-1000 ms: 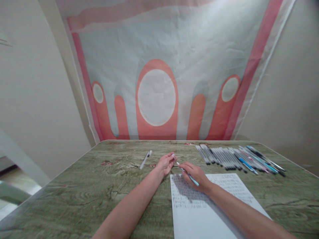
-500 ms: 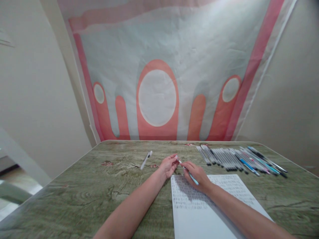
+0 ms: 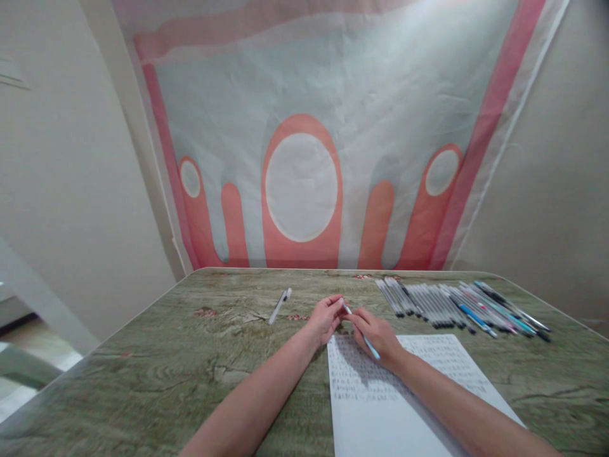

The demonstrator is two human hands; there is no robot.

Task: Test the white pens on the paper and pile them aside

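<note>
My right hand (image 3: 377,334) is closed around a light-blue pen (image 3: 371,347), whose rear end sticks out below the palm. The pen's white front end points up and left to my left hand (image 3: 327,317). There the fingers of my left hand pinch its tip; whether a cap sits between them is too small to tell. Under my right hand and forearm lies a white sheet of paper (image 3: 375,422), with rows of handwriting on its upper part.
Many clear and coloured pens (image 3: 431,303) lie in a slanting row at the right rear of the wood-patterned table (image 3: 190,381). One clear pen with a dark grip (image 3: 280,306) lies left of my hands. A printed cloth (image 3: 361,82) hangs behind the table.
My left fingers have closed further around the pen's tip. The pen has tilted slightly in my right hand. The view has shifted a little.
</note>
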